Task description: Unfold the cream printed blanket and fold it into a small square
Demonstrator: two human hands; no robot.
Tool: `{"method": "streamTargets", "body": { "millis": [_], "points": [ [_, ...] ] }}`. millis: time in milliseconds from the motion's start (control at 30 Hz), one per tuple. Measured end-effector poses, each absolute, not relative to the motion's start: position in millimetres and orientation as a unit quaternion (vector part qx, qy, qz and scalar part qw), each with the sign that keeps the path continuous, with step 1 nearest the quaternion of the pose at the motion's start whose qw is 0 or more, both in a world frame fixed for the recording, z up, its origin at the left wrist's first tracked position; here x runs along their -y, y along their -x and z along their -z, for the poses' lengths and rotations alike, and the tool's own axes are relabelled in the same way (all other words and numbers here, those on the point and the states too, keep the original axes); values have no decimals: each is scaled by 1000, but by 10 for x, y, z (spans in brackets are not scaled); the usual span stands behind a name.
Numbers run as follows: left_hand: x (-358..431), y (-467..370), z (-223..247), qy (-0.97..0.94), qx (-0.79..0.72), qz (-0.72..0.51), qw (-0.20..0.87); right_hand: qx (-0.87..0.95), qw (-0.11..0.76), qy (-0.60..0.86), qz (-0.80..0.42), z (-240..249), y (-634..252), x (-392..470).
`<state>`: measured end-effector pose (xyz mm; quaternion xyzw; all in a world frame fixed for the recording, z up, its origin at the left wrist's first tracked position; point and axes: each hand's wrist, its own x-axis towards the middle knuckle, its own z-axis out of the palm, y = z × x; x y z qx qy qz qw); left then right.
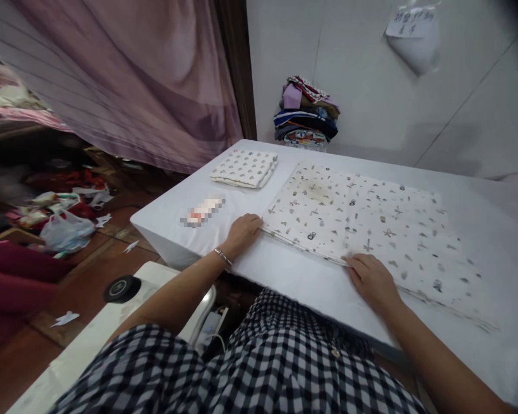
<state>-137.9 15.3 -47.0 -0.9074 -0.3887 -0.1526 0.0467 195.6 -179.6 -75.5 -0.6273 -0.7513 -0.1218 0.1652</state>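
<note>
A white cloth [371,221] with small scattered prints lies flat in layers across the table, a crease running down its middle. My left hand [244,231], with a bracelet at the wrist, is closed on its near left corner. Farther along the near edge, my right hand [374,282] pinches the cloth close to the crease. Both thumbs are mostly hidden. A brownish patch marks the upper left of the cloth. Beyond my left hand sits a folded cloth [245,168] with a smaller repeating print.
The white-covered table [293,267] holds a pixelated small item [202,211] on its left. A stack of folded fabrics [306,112] rises behind the far edge. A pink curtain [155,75] hangs left. Below are a white bench-like surface [90,328] and a plastic bag [67,231].
</note>
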Motion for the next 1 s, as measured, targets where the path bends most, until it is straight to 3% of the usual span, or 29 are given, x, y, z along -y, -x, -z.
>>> {"method": "streamTargets", "body": {
  "millis": [567,1000],
  "points": [
    [-228,1532,428,862,394,234,-216,754,180,616,143,832,-1983,1809],
    [-279,1489,434,864,424,206,-180,753,177,618,142,825,-1978,1812]
  ]
}}
